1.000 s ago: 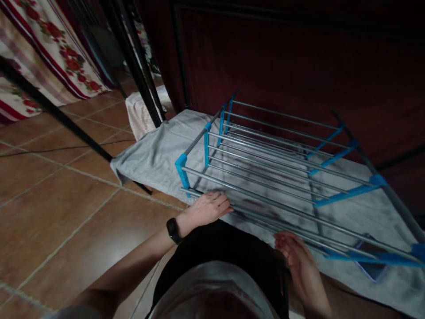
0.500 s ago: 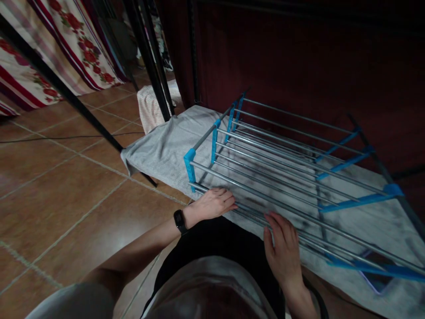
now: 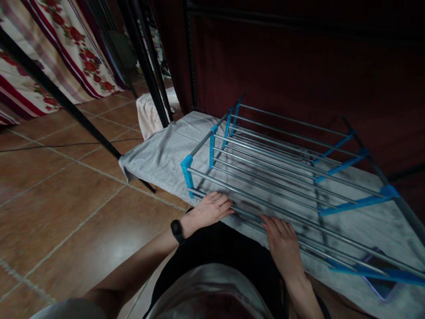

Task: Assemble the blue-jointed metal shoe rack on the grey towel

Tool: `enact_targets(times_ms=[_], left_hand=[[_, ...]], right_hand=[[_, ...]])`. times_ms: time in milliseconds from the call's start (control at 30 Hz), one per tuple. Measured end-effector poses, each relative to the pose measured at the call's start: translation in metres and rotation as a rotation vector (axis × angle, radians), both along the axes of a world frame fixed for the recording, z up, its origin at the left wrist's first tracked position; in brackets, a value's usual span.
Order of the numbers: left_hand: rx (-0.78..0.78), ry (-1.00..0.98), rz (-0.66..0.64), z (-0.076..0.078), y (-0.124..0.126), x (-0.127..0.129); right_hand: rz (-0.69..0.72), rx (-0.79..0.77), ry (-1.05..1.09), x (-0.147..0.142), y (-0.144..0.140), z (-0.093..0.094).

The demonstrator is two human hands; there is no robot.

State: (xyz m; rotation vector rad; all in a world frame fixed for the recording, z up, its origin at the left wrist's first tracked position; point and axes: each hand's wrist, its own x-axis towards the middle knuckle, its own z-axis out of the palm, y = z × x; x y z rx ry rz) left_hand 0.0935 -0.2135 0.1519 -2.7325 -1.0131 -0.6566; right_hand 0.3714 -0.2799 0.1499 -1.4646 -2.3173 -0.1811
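Note:
A metal rack (image 3: 275,205) of thin grey bars joined by blue plastic pieces lies on a grey cloth (image 3: 161,148) in front of me. My left hand (image 3: 212,207), with a black watch (image 3: 177,231) on its wrist, is closed over the lower front bars near the rack's left corner. Farther right, my right hand (image 3: 283,243) has its fingers bent over the same bars, thumb hidden. Both palms face down, and the undersides of the fingers are out of sight.
Toward the right, a phone (image 3: 381,283) lies on the cloth, partly under the rack. Black metal posts (image 3: 149,66) rise at the left. A dark red panel (image 3: 282,66) stands behind the rack. Floral curtains (image 3: 76,48) hang above the tiled floor (image 3: 76,204).
My right hand's fingers have come down and bent over the front bars; before, they were more raised with the thumb apart. My left hand stays on the bars. The view has shifted slightly.

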Motion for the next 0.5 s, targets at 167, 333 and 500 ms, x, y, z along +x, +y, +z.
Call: enact_targets(times_ms=[167, 333, 500], left_hand=[[-0.031, -0.029, 0.056, -0.002, -0.005, -0.017], [0.04, -0.146, 0.227, -0.009, -0.016, -0.039], [0.116, -0.601, 0.495, -0.024, -0.028, -0.054]], right_hand=[[0.004, 0.008, 0.008, 0.002, 0.001, -0.001], [0.007, -0.007, 0.003, 0.002, 0.001, 0.003], [0.003, 0.007, 0.003, 0.002, 0.002, 0.004]])
